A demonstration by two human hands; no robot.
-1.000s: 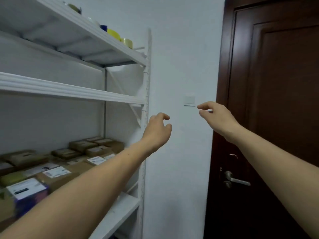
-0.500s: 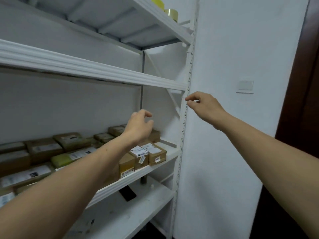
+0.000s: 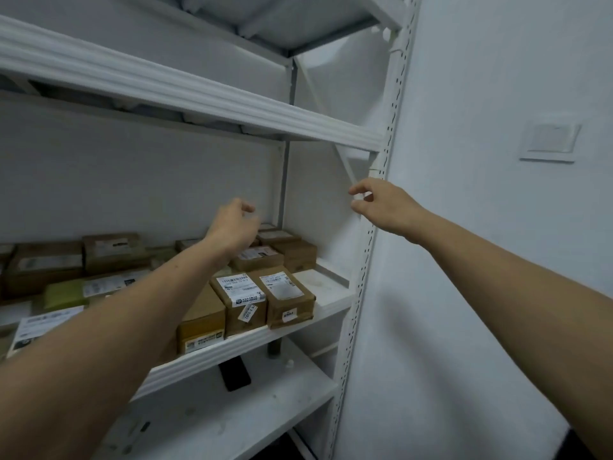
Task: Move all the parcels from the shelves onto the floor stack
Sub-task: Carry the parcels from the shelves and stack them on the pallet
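Observation:
Several brown cardboard parcels with white labels fill the middle shelf (image 3: 331,290) of a white metal rack. Two labelled parcels stand at its front right: one (image 3: 285,295) nearest the bare end, another (image 3: 240,302) beside it. More parcels (image 3: 49,263) lie further left and behind. My left hand (image 3: 234,227) hovers over the back-right parcels, fingers curled and apart, holding nothing. My right hand (image 3: 381,204) is raised in front of the rack's right upright (image 3: 368,260), fingers loosely bent, empty. No floor stack is in view.
An upper shelf (image 3: 199,94) runs overhead across the rack. The lower shelf (image 3: 265,403) holds a black phone-like object (image 3: 235,373) and a small dark cylinder (image 3: 274,348). A white wall with a light switch (image 3: 549,142) lies to the right.
My view has swung left and down, from the door to the rack. Both hands have travelled toward the middle shelf, still holding nothing.

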